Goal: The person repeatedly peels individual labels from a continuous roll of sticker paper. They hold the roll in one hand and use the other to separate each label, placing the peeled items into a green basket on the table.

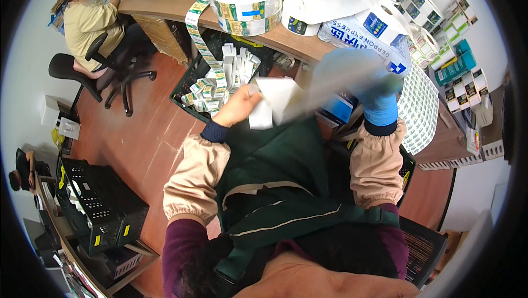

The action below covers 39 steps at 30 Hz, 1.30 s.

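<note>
My left hand point(242, 107), bare, pinches folded white label strip point(260, 117) between thumb and fingers above my dark green apron point(276, 149). From there a blurred stretch of strip point(315, 93) runs up to my right hand point(350, 71). That hand wears a blue glove and grips the strip, though motion blur hides its fingers. Below and beyond my left hand, a black plastic crate point(194, 69) holds a heap of folded printed label strips point(206, 91). One printed strip point(194, 21) hangs from the table edge into this crate.
Large label rolls point(247, 7) stand on the wooden table point(165, 7), beside a printed plastic bag point(342, 34). A blue paper box point(340, 108) lies beneath my right hand. At left, a person point(88, 25) sits on an office chair point(99, 54). Stacked black crates point(99, 203) stand lower left.
</note>
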Motion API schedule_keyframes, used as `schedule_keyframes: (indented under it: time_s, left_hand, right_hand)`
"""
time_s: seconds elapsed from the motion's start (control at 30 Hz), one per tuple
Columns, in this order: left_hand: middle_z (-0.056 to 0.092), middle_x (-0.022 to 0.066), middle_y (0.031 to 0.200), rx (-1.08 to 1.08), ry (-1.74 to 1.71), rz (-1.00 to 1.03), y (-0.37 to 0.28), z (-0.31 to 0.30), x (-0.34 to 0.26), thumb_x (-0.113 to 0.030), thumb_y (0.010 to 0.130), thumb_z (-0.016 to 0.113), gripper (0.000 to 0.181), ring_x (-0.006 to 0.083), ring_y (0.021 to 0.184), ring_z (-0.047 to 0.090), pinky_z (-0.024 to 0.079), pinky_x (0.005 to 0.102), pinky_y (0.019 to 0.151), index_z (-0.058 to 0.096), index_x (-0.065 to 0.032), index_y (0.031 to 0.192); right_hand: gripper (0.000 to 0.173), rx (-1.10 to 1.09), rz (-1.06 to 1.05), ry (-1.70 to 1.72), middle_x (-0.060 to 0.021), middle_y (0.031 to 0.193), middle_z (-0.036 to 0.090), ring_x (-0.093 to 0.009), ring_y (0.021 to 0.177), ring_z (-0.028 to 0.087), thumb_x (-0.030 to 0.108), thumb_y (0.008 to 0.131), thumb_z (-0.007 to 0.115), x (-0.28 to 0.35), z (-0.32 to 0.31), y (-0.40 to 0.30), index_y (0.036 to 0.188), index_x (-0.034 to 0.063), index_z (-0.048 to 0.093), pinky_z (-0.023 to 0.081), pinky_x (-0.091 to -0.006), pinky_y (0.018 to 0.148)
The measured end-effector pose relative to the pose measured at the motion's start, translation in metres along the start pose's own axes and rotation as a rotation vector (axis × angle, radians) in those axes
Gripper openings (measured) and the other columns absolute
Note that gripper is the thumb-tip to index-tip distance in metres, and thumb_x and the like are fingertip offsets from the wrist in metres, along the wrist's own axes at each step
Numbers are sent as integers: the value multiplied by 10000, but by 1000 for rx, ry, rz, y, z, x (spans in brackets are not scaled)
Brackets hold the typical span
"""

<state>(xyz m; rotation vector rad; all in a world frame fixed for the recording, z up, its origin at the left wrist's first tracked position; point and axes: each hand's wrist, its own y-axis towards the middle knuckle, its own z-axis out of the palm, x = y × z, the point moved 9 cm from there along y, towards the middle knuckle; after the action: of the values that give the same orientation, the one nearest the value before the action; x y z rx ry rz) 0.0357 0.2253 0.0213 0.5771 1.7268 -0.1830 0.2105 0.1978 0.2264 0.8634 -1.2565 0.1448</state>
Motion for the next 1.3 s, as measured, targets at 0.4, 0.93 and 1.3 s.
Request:
schedule_keyframes:
  time_s: [0.4,0.93,1.3]
  left_hand:
    - [706,94,1150,-240,76,168,32,-43,-65,-44,942,597,421,171,1013,669,518,297,899,552,-41,1361]
    - [678,50,1163,33,-233,-32,15,-2,-42,-86,978,601,357,79,1048,610,487,259,928,563,11,1319]
    - [627,89,1250,-176,-401,132,5,20,-44,-24,878,703,592,148,1157,580,444,295,1010,467,-31,1421]
  right_hand:
    - [347,-146,577,16,-61,1057,693,-113,938,634,207,956,643,-128,8,-17,1213,-27,635,502,-251,820]
    - [398,-434,622,321,-98,1004,712,-153,897,679,296,919,682,-104,-7,-28,1181,-1,646,533,-254,768]
    - [338,-560,583,493,-117,1075,703,-180,896,687,241,950,653,-99,-36,-34,1206,19,634,550,-276,766]
